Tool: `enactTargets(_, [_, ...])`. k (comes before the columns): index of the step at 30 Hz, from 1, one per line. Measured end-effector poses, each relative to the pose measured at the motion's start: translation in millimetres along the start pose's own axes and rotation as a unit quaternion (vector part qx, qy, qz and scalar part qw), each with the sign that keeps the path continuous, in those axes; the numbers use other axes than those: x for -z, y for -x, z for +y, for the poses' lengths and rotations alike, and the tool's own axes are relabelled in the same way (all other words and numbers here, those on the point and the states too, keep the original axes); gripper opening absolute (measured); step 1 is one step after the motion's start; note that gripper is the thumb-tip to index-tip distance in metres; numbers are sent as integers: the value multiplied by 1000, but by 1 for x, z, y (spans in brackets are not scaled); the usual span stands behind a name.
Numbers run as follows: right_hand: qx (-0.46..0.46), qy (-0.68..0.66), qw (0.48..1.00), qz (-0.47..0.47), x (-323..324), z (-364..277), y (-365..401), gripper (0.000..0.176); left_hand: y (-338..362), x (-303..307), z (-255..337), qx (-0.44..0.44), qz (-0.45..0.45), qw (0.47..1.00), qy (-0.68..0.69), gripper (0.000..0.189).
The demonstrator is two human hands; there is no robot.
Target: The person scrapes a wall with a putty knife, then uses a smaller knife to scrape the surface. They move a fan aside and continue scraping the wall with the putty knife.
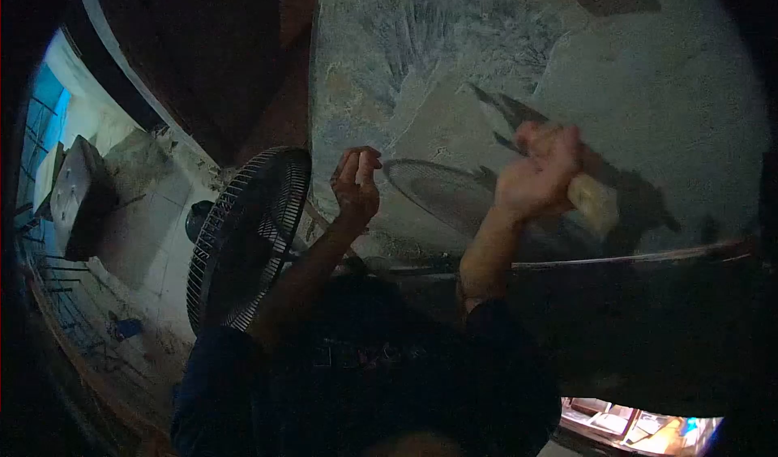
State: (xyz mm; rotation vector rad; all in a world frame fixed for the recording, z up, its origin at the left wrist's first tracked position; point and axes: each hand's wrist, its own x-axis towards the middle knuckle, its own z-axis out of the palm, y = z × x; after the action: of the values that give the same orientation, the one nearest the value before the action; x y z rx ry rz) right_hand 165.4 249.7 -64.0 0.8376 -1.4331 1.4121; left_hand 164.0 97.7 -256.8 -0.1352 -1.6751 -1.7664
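Note:
Both my arms reach up to a mottled grey-blue plastered surface (pixel 502 44). My right hand (pixel 536 177) is closed around a pale yellowish block (pixel 593 202), which sticks out to the right of my fist and lies against the surface. A dark shadow of hand and block falls to the right of them. My left hand (pixel 356 183) is held up near the surface's left edge, fingers upright and close together, with nothing in it. Whether it touches the surface I cannot tell.
A black-caged pedestal fan (pixel 243 242) stands just left of my left arm, its shadow cast on the plaster. A dark ledge (pixel 632 254) runs under the plastered area. At far left lie a pale concrete floor and a railing (pixel 40 279).

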Motion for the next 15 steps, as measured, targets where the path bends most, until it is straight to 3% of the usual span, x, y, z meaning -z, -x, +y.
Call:
enactTargets(1, [-1,-1,1000,0,-2,8,-2,35,1,0,-1,18,4,1000,19,24])
enactTargets(3, [182,208,961,-29,-8,27,-3,34,0,-2,-4,-14,4,1000,-7,24])
enactTargets(4, [109,266,957,-46,-9,23,1,29,0,-3,-3,-48,5,998,-30,25])
enactTargets(7, [142,211,967,-13,-10,20,1,21,2,-3,-1,-23,-6,1000,16,24])
enactTargets(8, [185,131,971,-80,-3,20,-9,17,1,-4,-1,-24,0,1000,16,24])
enactTargets(9, [183,126,972,-80,-10,22,-8,17,0,-2,1,-7,-2,1000,0,24])
enactTargets(11, [85,166,980,-74,-22,26,-4,5,2,3,6,10,-11,1000,-15,24])
enactTargets(12, [172,126,966,-147,-25,29,-11,3,0,3,9,-5,-12,1000,-4,23])
enactTargets(13, [176,125,965,-149,-24,21,-10,3,-2,2,11,-21,-10,1000,8,23])
enactTargets(15, [237,296,918,-112,-27,-1,-7,28,-1,0,3,-7,2,1000,4,26])
